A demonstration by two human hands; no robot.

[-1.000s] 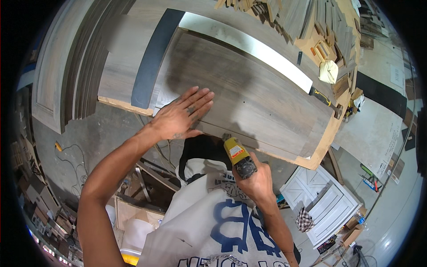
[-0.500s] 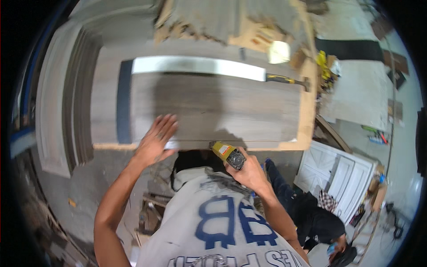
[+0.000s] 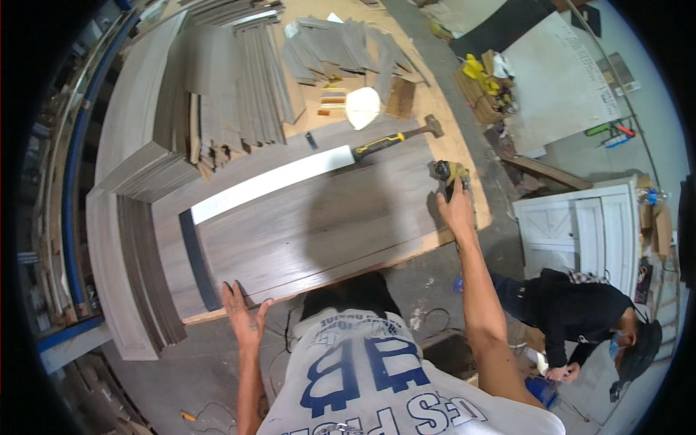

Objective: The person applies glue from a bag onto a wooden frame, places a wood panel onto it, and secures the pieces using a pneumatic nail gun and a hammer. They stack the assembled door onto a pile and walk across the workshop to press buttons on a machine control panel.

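Note:
A grey wood-grain panel [image 3: 290, 235] lies on the workbench in front of me. My left hand [image 3: 245, 315] rests at its near left corner, fingers spread, close to the dark strip [image 3: 196, 254] along that end. At the panel's right end, my right hand [image 3: 457, 206] grips a yellow-and-black power tool [image 3: 451, 172]; its exact kind is not clear, and my fingers hide part of it. Along the far side of the panel runs a white strip [image 3: 272, 181]. Beside its right end lies a hammer [image 3: 395, 139] with a black-and-yellow handle.
Stacks of grey boards [image 3: 138, 268] stand at left, with cut pieces [image 3: 333, 51] at the back. A whitish lump [image 3: 362, 107] sits beyond the hammer. At right, a co-worker in black [image 3: 580, 312] bends near a white door panel [image 3: 580, 225].
My right hand has carried the yellow tool from the panel's near edge to its right end. My left hand is now at the near left corner. The view has turned.

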